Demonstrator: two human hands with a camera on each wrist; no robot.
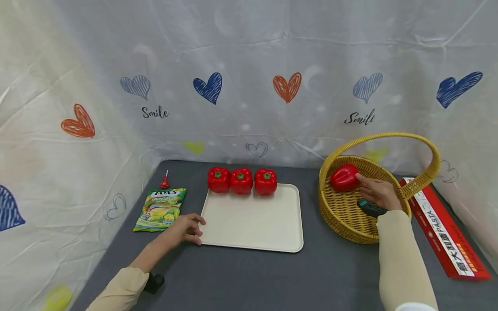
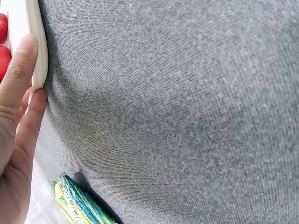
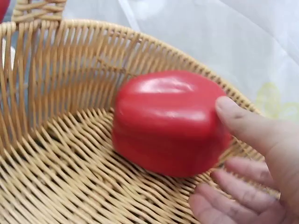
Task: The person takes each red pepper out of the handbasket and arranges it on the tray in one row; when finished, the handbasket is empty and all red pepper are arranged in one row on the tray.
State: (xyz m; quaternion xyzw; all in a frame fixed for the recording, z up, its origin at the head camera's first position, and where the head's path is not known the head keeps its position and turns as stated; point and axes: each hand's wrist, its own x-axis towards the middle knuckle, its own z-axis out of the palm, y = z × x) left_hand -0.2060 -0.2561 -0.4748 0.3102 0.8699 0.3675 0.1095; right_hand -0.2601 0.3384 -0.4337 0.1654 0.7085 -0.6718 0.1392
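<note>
My left hand is at the near left corner of a cream rectangular tray, its thumb and fingers holding the tray's edge. Inside a yellow wicker basket at the right, a red bell pepper lies on its side against the wall. My right hand reaches in beside it; the thumb tip touches one end of the pepper while the other fingers spread loosely below. Three more red bell peppers stand in a row along the tray's far edge, green stems up.
A green and yellow candy bag lies left of the tray, with a red lollipop behind it. Right of the basket lies a long red pasta box. The basket's tall handle arches over it. A printed curtain hangs behind the grey table.
</note>
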